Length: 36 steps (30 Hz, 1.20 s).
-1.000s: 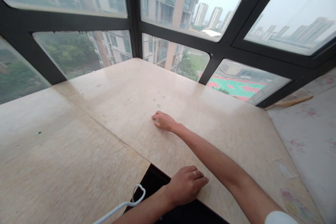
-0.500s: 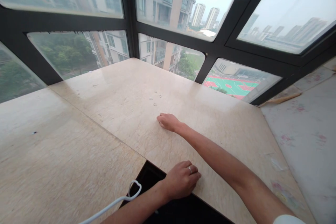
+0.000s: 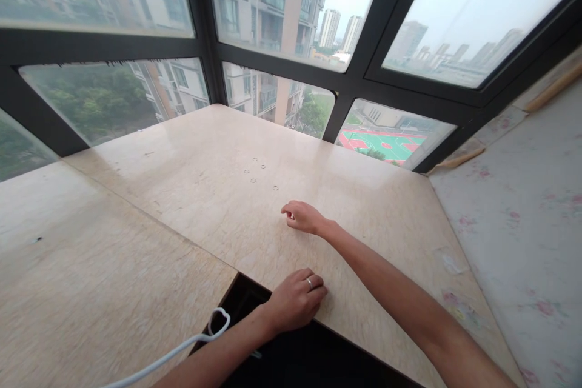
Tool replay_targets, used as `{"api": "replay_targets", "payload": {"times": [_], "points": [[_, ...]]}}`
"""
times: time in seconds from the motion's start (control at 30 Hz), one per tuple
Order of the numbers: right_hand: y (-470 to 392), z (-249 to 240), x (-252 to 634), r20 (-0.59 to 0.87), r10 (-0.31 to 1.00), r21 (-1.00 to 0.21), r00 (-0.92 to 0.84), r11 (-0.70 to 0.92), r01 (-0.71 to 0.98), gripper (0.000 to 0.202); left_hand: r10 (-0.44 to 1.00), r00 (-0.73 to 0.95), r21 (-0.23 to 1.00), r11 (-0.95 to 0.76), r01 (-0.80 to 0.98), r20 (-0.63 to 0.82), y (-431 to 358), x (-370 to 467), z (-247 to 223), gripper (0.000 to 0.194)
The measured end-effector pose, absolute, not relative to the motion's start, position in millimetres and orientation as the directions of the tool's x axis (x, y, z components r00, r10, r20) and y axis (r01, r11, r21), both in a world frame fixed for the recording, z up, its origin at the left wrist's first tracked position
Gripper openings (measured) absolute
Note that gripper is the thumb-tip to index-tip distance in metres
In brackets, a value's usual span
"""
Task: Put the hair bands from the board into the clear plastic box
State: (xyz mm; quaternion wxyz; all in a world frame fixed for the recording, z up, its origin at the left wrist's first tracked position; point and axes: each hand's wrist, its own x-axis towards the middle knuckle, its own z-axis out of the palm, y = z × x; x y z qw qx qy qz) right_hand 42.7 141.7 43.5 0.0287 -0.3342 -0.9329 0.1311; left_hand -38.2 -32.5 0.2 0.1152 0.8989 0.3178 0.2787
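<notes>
Several thin rings lie on the beige marble-patterned surface, four in a cluster and one ring apart to the right. Just below that ring, my right hand hovers or rests with thumb and index finger apart, and nothing shows between them. My left hand is at the surface's near edge, its fingers curled and wearing a silver ring; what is under its fingers is hidden.
A white cable runs beside my left forearm, over a dark opening. A small dark object lies far left. Dark-framed windows border the back, and a flowered wall stands on the right.
One ring now lies apart from the four, where my right hand was. My right hand has drawn back toward the right, its fingers parted. The camera view has shifted slightly.
</notes>
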Motion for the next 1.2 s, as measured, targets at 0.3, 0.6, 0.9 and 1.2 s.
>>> {"api": "replay_targets", "payload": {"times": [0.3, 0.6, 0.9, 1.2], "points": [[168, 43, 45, 0.016, 0.747, -0.303, -0.665, 0.637, 0.709, 0.032, 0.629, 0.639, 0.352, -0.778, 0.521, 0.443, -34, -36, -5, 0.022], [221, 35, -8, -0.035, 0.730, -0.132, -0.682, 0.673, 0.728, 0.038, 0.629, 0.649, 0.339, -0.778, 0.530, 0.428, -34, -36, -7, 0.013], [217, 36, -6, -0.061, 0.579, 0.111, -0.813, 0.813, 0.571, 0.026, 0.620, 0.647, 0.329, -0.784, 0.526, 0.444, -33, -37, -6, 0.011], [213, 36, 40, -0.057, 0.559, 0.227, -0.827, 0.814, 0.534, 0.020, 0.618, 0.644, 0.330, -0.786, 0.523, 0.452, -33, -37, -8, 0.015]]}}
